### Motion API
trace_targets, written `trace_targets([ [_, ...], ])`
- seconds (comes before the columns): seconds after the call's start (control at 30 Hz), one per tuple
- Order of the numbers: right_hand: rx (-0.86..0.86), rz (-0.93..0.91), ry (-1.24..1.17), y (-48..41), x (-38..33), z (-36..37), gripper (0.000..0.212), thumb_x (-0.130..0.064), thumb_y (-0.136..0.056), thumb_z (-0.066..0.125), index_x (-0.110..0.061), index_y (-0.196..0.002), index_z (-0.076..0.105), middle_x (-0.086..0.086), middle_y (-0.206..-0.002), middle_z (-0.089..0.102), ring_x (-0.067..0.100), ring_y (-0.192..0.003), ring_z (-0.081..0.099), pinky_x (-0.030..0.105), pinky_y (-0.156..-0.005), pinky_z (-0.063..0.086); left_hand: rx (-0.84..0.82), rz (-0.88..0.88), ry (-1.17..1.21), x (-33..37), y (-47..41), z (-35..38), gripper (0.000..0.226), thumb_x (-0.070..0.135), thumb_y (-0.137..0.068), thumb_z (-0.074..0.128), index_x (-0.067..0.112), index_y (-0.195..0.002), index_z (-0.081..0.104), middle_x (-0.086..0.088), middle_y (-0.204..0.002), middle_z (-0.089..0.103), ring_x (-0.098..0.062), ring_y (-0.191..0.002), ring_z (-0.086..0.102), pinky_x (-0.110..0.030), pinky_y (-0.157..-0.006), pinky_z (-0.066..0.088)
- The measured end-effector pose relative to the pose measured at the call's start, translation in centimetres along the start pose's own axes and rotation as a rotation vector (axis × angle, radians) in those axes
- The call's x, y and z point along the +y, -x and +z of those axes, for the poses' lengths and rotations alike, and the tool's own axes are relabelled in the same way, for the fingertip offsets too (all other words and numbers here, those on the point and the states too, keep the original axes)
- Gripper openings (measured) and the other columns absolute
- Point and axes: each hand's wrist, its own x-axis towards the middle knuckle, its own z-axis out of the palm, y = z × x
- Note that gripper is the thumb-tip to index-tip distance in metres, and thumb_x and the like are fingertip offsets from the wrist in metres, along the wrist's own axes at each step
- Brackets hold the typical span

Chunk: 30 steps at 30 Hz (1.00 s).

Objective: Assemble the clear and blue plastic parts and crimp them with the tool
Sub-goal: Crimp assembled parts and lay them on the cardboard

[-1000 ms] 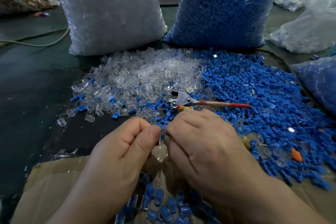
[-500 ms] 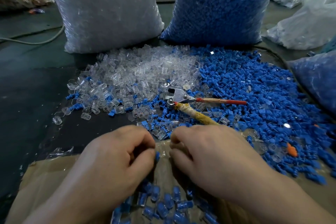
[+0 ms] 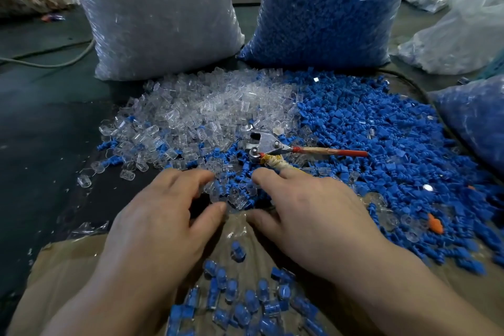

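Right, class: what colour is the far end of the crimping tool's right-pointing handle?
The handle end is red; head view.

Before you spreads a dark teal matte surface (image 3: 41,128); a pale grey cable (image 3: 49,65) curves across its far left, and crumpled translucent plastic bags (image 3: 463,35) sit far right in dim light.

clear parts (image 3: 207,114) heaped left, blue parts (image 3: 368,139) heaped right, the piles mixed where they meet. crimp tool (image 3: 272,144) lies flat on the seam, handles splayed: one red, one yellow-wrapped.
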Motion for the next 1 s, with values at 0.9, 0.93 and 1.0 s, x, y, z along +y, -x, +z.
trace_targets([
  [0.9, 0.015, -0.111, -0.032, -1.2, -0.6, 1.2, 0.028, -0.052, -0.098, 0.035, -0.03, -0.105, 0.051, -0.008, -0.089, 0.043, 0.02, -0.075, 0.049, 0.034, -0.057, 0.032, -0.019, 0.02, 0.079, 0.0, -0.3, 1.4, 0.029, 0.029, -0.082, 0.071, 0.039, -0.11, 0.069, 0.028, -0.086, 0.053, 0.003, -0.08, 0.052, -0.021, -0.066, 0.042],
  [0.93, 0.011, -0.107, -0.036, -1.2, -0.5, 1.2, 0.025, -0.049, -0.099, 0.035, -0.029, -0.102, 0.051, -0.008, -0.089, 0.044, 0.021, -0.077, 0.052, 0.035, -0.057, 0.035, -0.021, 0.026, 0.081, 0.1, -0.3, 1.3, 0.028, 0.031, -0.082, 0.07, 0.039, -0.109, 0.069, 0.028, -0.085, 0.053, 0.004, -0.079, 0.052, -0.022, -0.065, 0.043],
  [1.0, -0.007, -0.099, -0.047, -1.3, -0.4, 1.1, 0.017, -0.04, -0.101, 0.038, -0.029, -0.1, 0.051, -0.007, -0.091, 0.048, 0.022, -0.079, 0.055, 0.036, -0.059, 0.04, -0.023, 0.032, 0.09, 0.0, -0.2, 1.3, 0.028, 0.033, -0.081, 0.071, 0.04, -0.108, 0.069, 0.03, -0.084, 0.053, 0.005, -0.08, 0.053, -0.022, -0.066, 0.043],
])
